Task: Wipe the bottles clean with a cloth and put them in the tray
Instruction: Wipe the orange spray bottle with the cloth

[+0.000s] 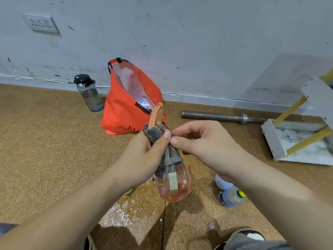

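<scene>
Head view, looking down at floor (pixel 45 141), brown speckled surface.

Held items: pink bottle (pixel 173 190), clear plastic with a rosy tint, held off the floor at centre frame, base toward the camera. Cannot tell whether the tint is liquid or the plastic itself. Pale strip of label or tape runs down its side. Upper half is wrapped in the cloth (pixel 169 157), a grey multicolour weave, bunched over the top end.

Left hand (pixel 144 156): fingers clenched round the cloth-covered top of the bottle, thumb pressed on the fabric.
Right hand (pixel 203 143): fingers curled, thumb and forefinger pinching the cloth edge, thumb tip just beside the left thumb.

Other containers:
- Orange bag (pixel 122 112), mouth open, leaning against the wall; a small white-and-blue packet shows inside, rest of contents unclear. An orange strap rises from behind the cloth.
- Dark bottle (pixel 89 93), smoky body, black lid, upright by the wall left of the bag. Fill level unreadable.
- Small bottle (pixel 231 196), clear, blue label, yellow-green cap, lying on the floor below the right forearm. A pale rounded object (pixel 222 183) touches it; partly hidden.

Background: metal bar (pixel 216 116) along the wall; white frame (pixel 281 141) with yellow legs, tipped over at right.
</scene>
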A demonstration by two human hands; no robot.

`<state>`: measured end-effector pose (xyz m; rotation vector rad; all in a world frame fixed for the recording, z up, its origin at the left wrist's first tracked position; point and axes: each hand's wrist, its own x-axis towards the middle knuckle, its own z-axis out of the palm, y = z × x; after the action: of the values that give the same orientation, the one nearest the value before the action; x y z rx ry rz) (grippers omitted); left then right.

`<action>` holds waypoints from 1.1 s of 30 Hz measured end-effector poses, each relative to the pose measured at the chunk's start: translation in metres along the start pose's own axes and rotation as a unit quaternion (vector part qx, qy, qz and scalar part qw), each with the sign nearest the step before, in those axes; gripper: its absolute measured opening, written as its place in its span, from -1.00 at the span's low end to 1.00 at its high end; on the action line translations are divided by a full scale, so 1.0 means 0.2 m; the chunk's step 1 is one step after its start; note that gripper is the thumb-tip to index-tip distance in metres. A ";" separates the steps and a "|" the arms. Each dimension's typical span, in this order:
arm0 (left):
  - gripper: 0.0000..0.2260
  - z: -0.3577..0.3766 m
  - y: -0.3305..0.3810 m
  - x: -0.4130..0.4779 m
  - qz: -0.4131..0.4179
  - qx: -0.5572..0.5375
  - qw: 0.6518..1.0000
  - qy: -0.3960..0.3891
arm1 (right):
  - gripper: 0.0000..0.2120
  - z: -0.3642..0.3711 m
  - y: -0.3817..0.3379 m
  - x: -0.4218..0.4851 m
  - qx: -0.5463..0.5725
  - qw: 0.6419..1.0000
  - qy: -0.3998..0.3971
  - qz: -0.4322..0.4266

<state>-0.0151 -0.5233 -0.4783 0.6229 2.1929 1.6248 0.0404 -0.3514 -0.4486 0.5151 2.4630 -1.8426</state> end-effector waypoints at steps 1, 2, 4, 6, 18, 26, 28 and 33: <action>-0.74 0.00 -0.01 0.00 -0.008 -0.004 1.000 -0.008 | -0.89 -0.01 0.01 0.00 -0.001 1.000 -0.011 -0.001; -0.78 0.01 -0.02 0.00 -0.013 -0.008 1.000 -0.017 | -0.89 -0.01 0.02 0.00 -0.004 1.000 -0.022 -0.003; -0.81 0.04 -0.05 0.01 -0.020 0.000 1.000 -0.023 | -0.88 -0.03 0.04 -0.01 -0.024 0.999 -0.043 0.002; -0.84 0.08 -0.08 0.02 -0.031 0.013 0.999 -0.021 | -0.85 -0.06 0.07 -0.02 -0.047 0.997 -0.057 0.018; -0.91 0.54 -0.23 0.17 -0.034 0.194 0.975 -0.106 | -0.65 -0.48 0.41 -0.17 -0.106 0.971 0.067 0.204; -0.84 0.83 -0.49 0.44 -0.073 0.242 0.958 -0.133 | -0.63 -0.65 0.69 0.12 -0.208 0.955 0.052 0.205; -0.79 0.93 -0.59 0.51 -0.061 0.270 0.952 -0.131 | -0.64 -0.67 0.79 0.19 -0.171 0.963 0.059 0.198; -0.82 1.16 -0.79 0.70 -0.085 0.268 0.949 -0.139 | -0.71 -0.71 1.05 0.33 -0.177 0.957 -0.013 0.228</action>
<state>-0.0374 -0.2995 -0.6982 0.7258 2.3879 0.7890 0.0606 -0.1489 -0.6156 0.9256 2.3191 -1.1977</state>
